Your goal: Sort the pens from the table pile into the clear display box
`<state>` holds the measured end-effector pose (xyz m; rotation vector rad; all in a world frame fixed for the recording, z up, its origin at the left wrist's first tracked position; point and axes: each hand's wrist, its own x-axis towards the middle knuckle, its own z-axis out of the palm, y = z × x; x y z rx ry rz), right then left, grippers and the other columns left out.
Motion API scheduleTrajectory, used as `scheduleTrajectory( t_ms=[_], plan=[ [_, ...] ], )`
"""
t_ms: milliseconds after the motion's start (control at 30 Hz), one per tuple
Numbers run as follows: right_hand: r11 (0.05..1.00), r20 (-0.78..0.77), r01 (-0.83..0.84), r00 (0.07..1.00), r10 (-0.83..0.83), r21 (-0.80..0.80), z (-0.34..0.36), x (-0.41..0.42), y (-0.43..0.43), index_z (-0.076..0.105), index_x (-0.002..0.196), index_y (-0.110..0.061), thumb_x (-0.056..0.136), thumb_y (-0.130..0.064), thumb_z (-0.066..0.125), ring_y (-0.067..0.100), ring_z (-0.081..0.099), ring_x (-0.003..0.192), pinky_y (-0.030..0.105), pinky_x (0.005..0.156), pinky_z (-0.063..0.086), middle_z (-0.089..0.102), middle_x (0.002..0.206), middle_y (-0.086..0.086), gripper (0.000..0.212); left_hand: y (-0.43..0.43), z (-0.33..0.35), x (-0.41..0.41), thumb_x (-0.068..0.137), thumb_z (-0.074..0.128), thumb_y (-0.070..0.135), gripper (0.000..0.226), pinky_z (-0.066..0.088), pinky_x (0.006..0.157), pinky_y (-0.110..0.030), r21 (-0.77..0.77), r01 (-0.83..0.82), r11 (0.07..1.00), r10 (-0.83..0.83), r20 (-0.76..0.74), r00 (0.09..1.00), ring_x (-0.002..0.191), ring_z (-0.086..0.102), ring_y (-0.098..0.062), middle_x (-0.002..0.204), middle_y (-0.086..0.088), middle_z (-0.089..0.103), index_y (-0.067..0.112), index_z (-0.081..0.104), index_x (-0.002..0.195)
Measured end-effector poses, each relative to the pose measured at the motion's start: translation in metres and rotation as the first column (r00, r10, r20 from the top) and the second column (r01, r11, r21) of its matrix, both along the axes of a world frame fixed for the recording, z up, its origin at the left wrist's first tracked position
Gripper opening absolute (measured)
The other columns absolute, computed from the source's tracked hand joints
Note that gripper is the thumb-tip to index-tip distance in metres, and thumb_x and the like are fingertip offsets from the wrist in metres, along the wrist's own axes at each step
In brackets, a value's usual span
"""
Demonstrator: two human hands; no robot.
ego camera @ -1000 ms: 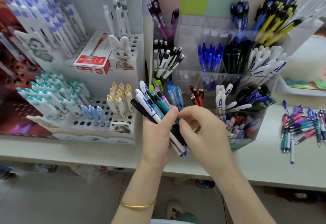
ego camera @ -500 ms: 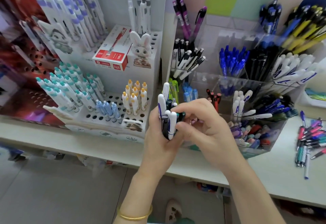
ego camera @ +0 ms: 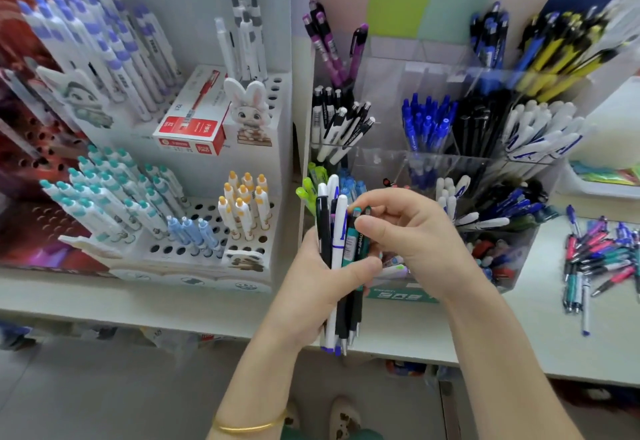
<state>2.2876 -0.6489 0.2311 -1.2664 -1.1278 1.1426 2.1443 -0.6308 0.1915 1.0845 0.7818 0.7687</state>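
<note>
**penpal_22:** ok, head cam is the only view we get. What are the hands doing?

**shelfstacker:** The left hand [ego camera: 311,292] is wrapped round a bundle of pens [ego camera: 335,231], gripping it mid-barrel. The bundle stands pretty much upright, writing tips down. The right hand [ego camera: 415,231] is curled over the top of it, with the fingertips [ego camera: 363,223] pinching the cap end of a teal pen [ego camera: 350,247] on the bundle's right side.

**penpal_22:** Any different from a sec ago?

**shelfstacker:** Yeah, quite. A second back the bundle was fanned out and leaning left, and the right hand was fiddling lower down the barrels. Half a second back it was squared up in the fist. Now it's upright and the right hand is up at the caps with one pen singled out. My read is that the tidying is over and it's picking the next pen to pull.

**penpal_22:** And where does it go?

**shelfstacker:** The clear display box [ego camera: 381,160] is just behind both hands, and its cells are already stocked by kind: blue, black, white. I can't tell from here which cell takes teal. Nothing's being dropped in right now.

**penpal_22:** How much is left?

**shelfstacker:** The table pile [ego camera: 602,259] sits well off to the right of the right hand on the white table [ego camera: 540,328], and it's still a fair heap. Add the fistful and I'd guess there's plenty to go. The white pen rack [ego camera: 207,218] left of the left hand doesn't look like it's part of this.
</note>
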Motion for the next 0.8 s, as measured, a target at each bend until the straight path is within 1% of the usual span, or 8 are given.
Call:
scheduleTrajectory(
  t_ms=[33, 133, 233, 433, 500, 600, 700, 800],
  plan=[
    [1.0, -0.026, 0.002, 1.0, -0.002, -0.006, -0.002, 0.002, 0.0, 0.068, 0.09, -0.008, 0.085, 0.004, 0.062, 0.015, 0.061, 0.058, 0.026, 0.048, 0.049, 0.062, 0.067, 0.002, 0.014, 0.0, 0.0, 0.001, 0.071, 0.076, 0.015, 0.055, 0.056, 0.071, -0.031, -0.036, 0.019, 0.999, -0.019, 0.024, 1.0, 0.08, 0.066, -0.015, 0.095, -0.009, 0.068, 0.016, 0.053, 0.122],
    [1.0, -0.067, 0.012, 0.998, -0.014, -0.028, -0.011, 0.006, -0.001, 0.069, 0.092, -0.01, 0.084, -0.006, 0.065, 0.022, 0.056, 0.055, 0.033, 0.05, 0.046, 0.065, 0.072, 0.006, 0.01, -0.002, 0.002, 0.004, 0.074, 0.08, 0.033, 0.046, 0.053, 0.065, -0.029, -0.121, 0.083, 0.989, -0.066, 0.139, 0.988, 0.069, 0.062, -0.015, 0.08, -0.003, 0.065, 0.014, 0.058, 0.109],
    [0.998, -0.142, 0.055, 0.988, -0.059, -0.037, -0.015, 0.01, 0.0, 0.068, 0.091, -0.009, 0.077, -0.015, 0.065, 0.018, 0.054, 0.052, 0.028, 0.047, 0.048, 0.066, 0.073, 0.005, 0.016, -0.001, 0.006, 0.008, 0.077, 0.071, 0.038, 0.041, 0.053, 0.06, -0.03, -0.247, 0.092, 0.965, -0.031, 0.239, 0.971, 0.064, 0.06, -0.017, 0.08, -0.007, 0.063, 0.01, 0.06, 0.107],
    [0.997, -0.132, 0.062, 0.989, -0.068, -0.051, -0.002, 0.016, 0.009, 0.064, 0.093, -0.003, 0.089, 0.001, 0.056, 0.013, 0.052, 0.045, 0.021, 0.039, 0.043, 0.064, 0.065, 0.002, 0.01, -0.001, 0.019, 0.019, 0.082, 0.062, 0.025, 0.026, 0.058, 0.061, -0.032, -0.261, -0.046, 0.964, 0.102, 0.205, 0.973, 0.065, 0.064, -0.018, 0.079, -0.009, 0.068, 0.01, 0.063, 0.104],
    [0.999, -0.132, 0.045, 0.99, -0.047, -0.016, 0.006, 0.022, 0.015, 0.064, 0.094, -0.002, 0.089, 0.003, 0.055, 0.011, 0.058, 0.053, 0.018, 0.045, 0.046, 0.066, 0.068, 0.001, 0.011, 0.003, 0.027, 0.022, 0.087, 0.06, 0.022, 0.02, 0.058, 0.055, -0.032, -0.258, -0.096, 0.961, 0.144, 0.173, 0.974, 0.062, 0.067, -0.019, 0.074, -0.008, 0.069, 0.009, 0.062, 0.102],
    [0.997, -0.144, 0.059, 0.988, -0.053, 0.041, 0.023, 0.033, 0.026, 0.064, 0.092, -0.003, 0.09, 0.004, 0.054, 0.01, 0.06, 0.061, 0.019, 0.053, 0.051, 0.065, 0.073, 0.002, 0.013, 0.017, 0.038, 0.022, 0.094, 0.056, 0.011, 0.007, 0.053, 0.044, -0.028, -0.264, -0.183, 0.947, 0.217, 0.106, 0.97, 0.05, 0.064, -0.017, 0.068, -0.009, 0.064, 0.004, 0.056, 0.097],
    [0.978, -0.194, 0.176, 0.969, -0.153, 0.109, 0.043, 0.047, 0.039, 0.065, 0.089, -0.005, 0.091, 0.004, 0.054, 0.009, 0.058, 0.058, 0.019, 0.054, 0.052, 0.064, 0.073, 0.002, 0.014, 0.035, 0.047, 0.023, 0.093, 0.058, 0.009, 0.004, 0.053, 0.046, -0.027, -0.161, -0.28, 0.946, 0.289, 0.035, 0.957, 0.051, 0.061, -0.014, 0.068, -0.006, 0.06, 0.008, 0.055, 0.093],
    [0.91, -0.272, 0.363, 0.913, -0.304, 0.202, 0.065, 0.064, 0.054, 0.064, 0.086, -0.007, 0.091, 0.003, 0.055, 0.005, 0.057, 0.057, 0.018, 0.054, 0.053, 0.063, 0.066, -0.002, 0.014, 0.053, 0.056, 0.025, 0.094, 0.059, 0.01, 0.012, 0.053, 0.048, -0.026, -0.1, -0.319, 0.943, 0.323, 0.03, 0.946, 0.055, 0.063, -0.013, 0.068, -0.007, 0.06, 0.005, 0.054, 0.103]
  ],
)
